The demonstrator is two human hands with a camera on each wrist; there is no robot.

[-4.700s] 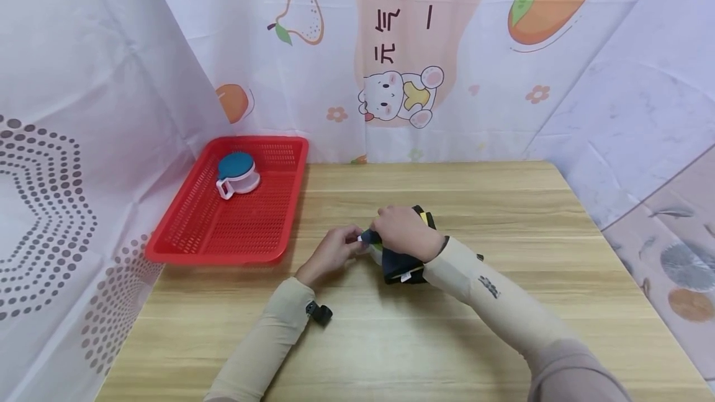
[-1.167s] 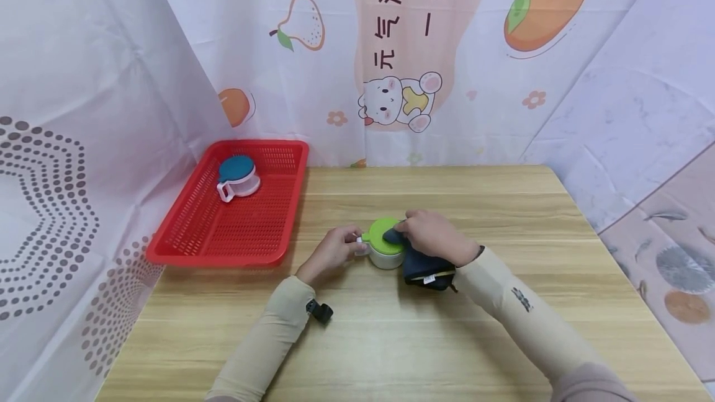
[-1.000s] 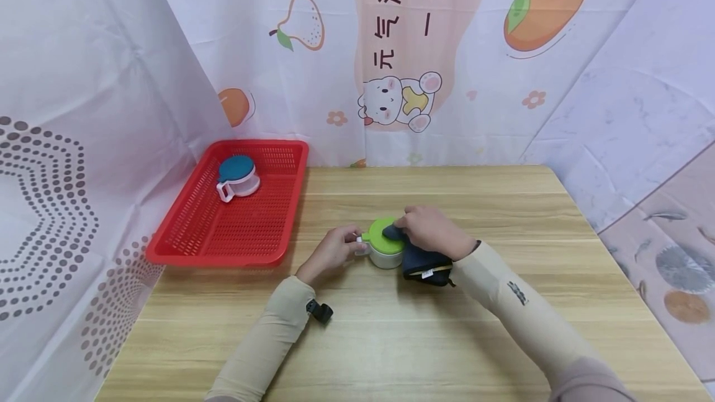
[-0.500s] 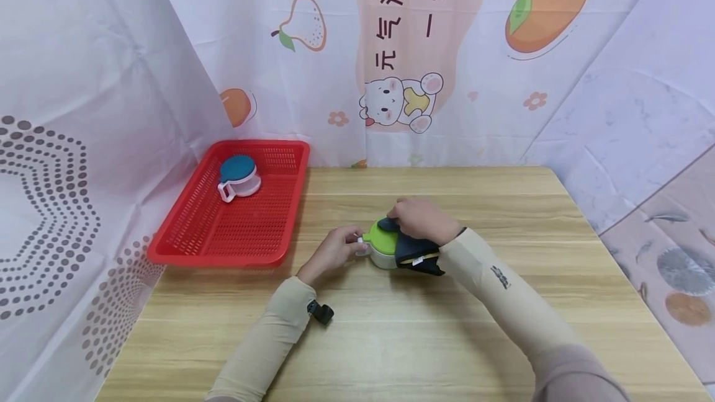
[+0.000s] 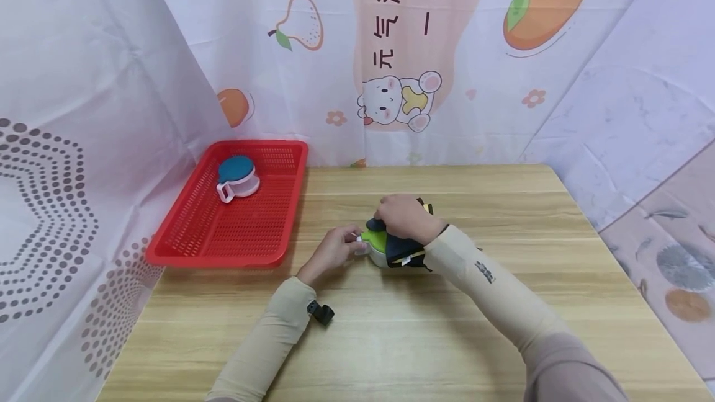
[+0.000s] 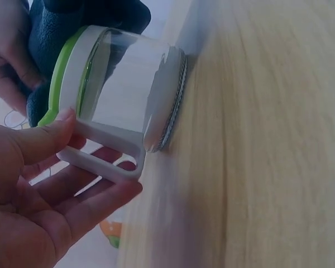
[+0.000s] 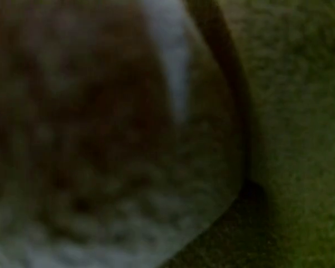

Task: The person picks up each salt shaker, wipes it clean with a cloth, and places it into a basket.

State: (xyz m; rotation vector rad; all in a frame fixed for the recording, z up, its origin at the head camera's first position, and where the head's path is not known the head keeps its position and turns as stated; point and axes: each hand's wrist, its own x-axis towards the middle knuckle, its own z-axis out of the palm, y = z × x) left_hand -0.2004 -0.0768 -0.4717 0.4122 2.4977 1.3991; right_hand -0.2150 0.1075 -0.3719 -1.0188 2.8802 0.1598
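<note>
A clear seasoning jar [image 6: 125, 84] with a lime-green lid [image 5: 375, 240] stands upright on the wooden table. My left hand [image 5: 334, 252] holds it by its white handle [image 6: 109, 134], with the thumb on top near the lid's tab and fingers beneath. In my right hand [image 5: 410, 219] is a dark navy cloth [image 5: 403, 249] with yellow edging and a small white tag. The cloth is bunched under the fingers, lies against the lid and hangs down over the jar's right side, hiding that part. The right wrist view is too dark and blurred to make out.
Left of the jar, a red plastic basket [image 5: 218, 260] sits at the table's back left. Inside it is a similar jar with a blue lid [image 5: 236, 168]. The wooden table [image 5: 391, 340] ends at a printed curtain [image 5: 480, 110] behind.
My right hand with the cloth first moved right, uncovering the green lid, then came back left over it during the last second. My left hand keeps its hold on the handle.
</note>
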